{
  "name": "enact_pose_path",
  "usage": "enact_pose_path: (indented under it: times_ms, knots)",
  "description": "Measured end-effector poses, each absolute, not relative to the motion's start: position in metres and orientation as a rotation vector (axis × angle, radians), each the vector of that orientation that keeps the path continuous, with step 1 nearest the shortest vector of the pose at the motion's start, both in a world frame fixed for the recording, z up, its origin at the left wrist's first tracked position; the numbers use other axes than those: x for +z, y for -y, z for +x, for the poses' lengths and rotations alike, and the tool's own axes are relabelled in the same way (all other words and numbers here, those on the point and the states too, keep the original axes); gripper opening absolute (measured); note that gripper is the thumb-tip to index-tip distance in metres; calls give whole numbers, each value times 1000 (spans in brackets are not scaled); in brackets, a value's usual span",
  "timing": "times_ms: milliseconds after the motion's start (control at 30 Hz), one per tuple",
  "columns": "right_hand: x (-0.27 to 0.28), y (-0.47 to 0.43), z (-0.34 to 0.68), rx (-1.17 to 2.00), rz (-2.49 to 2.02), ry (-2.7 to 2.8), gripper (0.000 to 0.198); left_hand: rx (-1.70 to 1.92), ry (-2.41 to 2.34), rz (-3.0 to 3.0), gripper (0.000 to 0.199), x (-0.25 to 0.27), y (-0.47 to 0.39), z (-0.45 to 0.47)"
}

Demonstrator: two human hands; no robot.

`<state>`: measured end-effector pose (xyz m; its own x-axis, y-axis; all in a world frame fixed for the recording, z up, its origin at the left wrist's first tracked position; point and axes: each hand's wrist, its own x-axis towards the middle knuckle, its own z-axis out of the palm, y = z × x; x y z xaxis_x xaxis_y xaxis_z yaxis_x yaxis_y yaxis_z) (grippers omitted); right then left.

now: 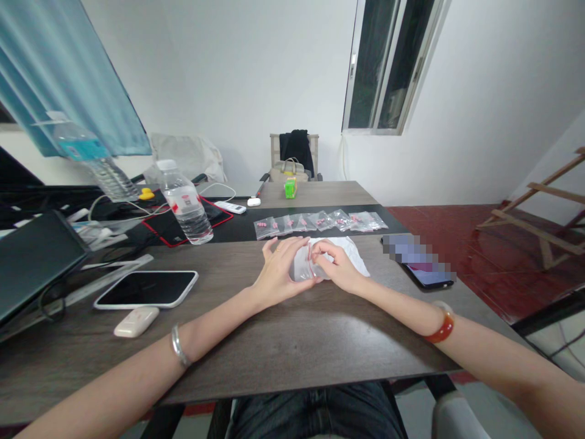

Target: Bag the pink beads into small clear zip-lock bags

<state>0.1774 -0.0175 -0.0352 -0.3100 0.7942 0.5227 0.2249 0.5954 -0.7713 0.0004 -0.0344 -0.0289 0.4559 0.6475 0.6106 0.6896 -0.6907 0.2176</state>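
Note:
A small clear zip bag (301, 269) with a red strip at its mouth lies between my hands on the table. My left hand (273, 271) curves round its left side, with the thumb along the near edge and the fingers at the far edge. At the red strip, the fingers of my right hand (340, 267) are pinched together on the bag's mouth. Whether they also hold something small cannot be made out. White paper (359, 251) lies beneath my right hand. Just beyond is a row of small zip bags (289, 224) with pink pieces inside.
A phone (423, 268) lies on the right, a white-edged phone (148, 288) and a white earbud case (137, 321) on the left. Two water bottles (186, 207) stand at the left. Farther back are a remote (231, 207) and a green box (290, 188).

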Motion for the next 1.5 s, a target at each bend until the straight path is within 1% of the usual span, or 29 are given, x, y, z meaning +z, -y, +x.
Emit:
enact_pose_path:
  times_ms: [100,300,467,567,700,733,867,933,1033,1133,1333,1500]
  knots:
    - [-35,18,178,732,-846,1836,17,-1080,1250,-2628,75,-30,34,0]
    - [-36,17,177,694,-871,1817,16,-1120,1289,-2641,76,-31,31,0]
    - [-36,13,180,651,-868,1827,23,-1135,1343,-2612,66,-33,30,1]
    - [-34,5,189,542,-943,1876,25,-1147,1388,-2567,58,-33,30,1]
    - [-39,-14,204,355,-1039,2061,10,-1151,1434,-2513,52,-34,28,1]
    - [-42,-18,207,328,-1050,2109,10,-1151,1446,-2498,53,-34,28,0]
    - [-53,-29,215,242,-1086,2200,23,-1137,1489,-2472,56,-36,26,0]
    - [-57,-31,215,160,-1097,2249,26,-1129,1502,-2476,57,-37,25,0]
    - [-59,-31,215,28,-1104,2345,22,-1116,1506,-2486,56,-37,25,0]
    - [-58,-28,214,-16,-1138,2380,19,-1101,1496,-2493,54,-38,26,1]
    - [-53,-22,210,-18,-1281,2207,8,-1074,1470,-2502,52,-39,26,1]
    - [-43,-14,204,40,-1026,1852,5,-1044,1487,-2535,52,-37,27,1]
